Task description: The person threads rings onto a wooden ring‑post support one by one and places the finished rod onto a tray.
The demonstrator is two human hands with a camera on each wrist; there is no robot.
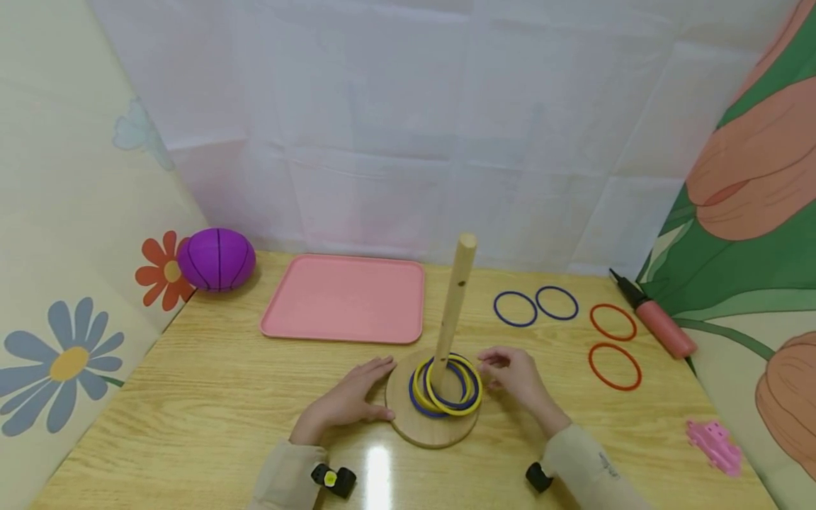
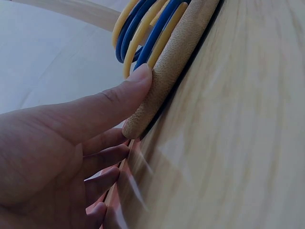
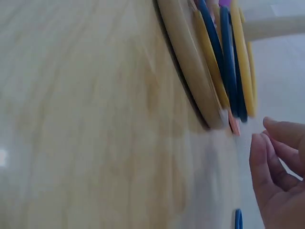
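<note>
A round wooden base (image 1: pixel 430 433) with an upright peg (image 1: pixel 455 297) stands between the hands. Several yellow and blue rings (image 1: pixel 455 413) lie loosely stacked around the peg's foot. My left hand (image 1: pixel 347 398) is at the base's left side, fingers extended; in the left wrist view its thumb (image 2: pixel 139 76) rests on the base's edge beside the rings. To the right, my right hand (image 1: pixel 515 377) has bent fingers with nothing between them. In the right wrist view its fingertips (image 3: pixel 268 122) are close to the rings, a small gap apart.
A pink tray (image 1: pixel 357 301) lies behind the base, with a purple ball (image 1: pixel 218 259) at the back left. Two blue rings (image 1: pixel 515 326) and two red rings (image 1: pixel 613 386) lie on the right, near a red-and-black pump (image 1: pixel 663 326). A pink toy (image 1: pixel 715 445) is at the right edge.
</note>
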